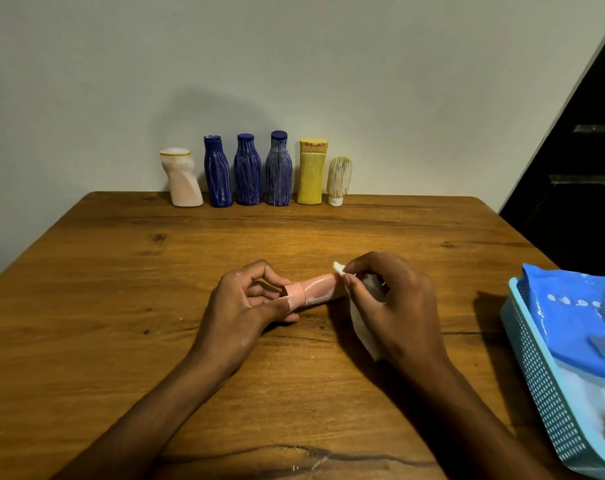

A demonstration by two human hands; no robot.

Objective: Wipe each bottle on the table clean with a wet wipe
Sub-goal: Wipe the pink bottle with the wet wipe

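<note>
Basket (536, 393) — blue wipe pack (571, 327) inside

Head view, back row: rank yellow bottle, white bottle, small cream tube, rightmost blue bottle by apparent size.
1. Rightmost blue bottle and yellow bottle: too alike to separate, blue slightly taller.
2. White bottle.
3. Small cream tube.
All stand in one row at the wall, so nearness barely skews this.

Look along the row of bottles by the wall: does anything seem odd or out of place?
Yes. All six are streaked with white residue. The small pale tube at the right end stands upside down on its white cap, and the white bottle at the left end looks bent.
</note>
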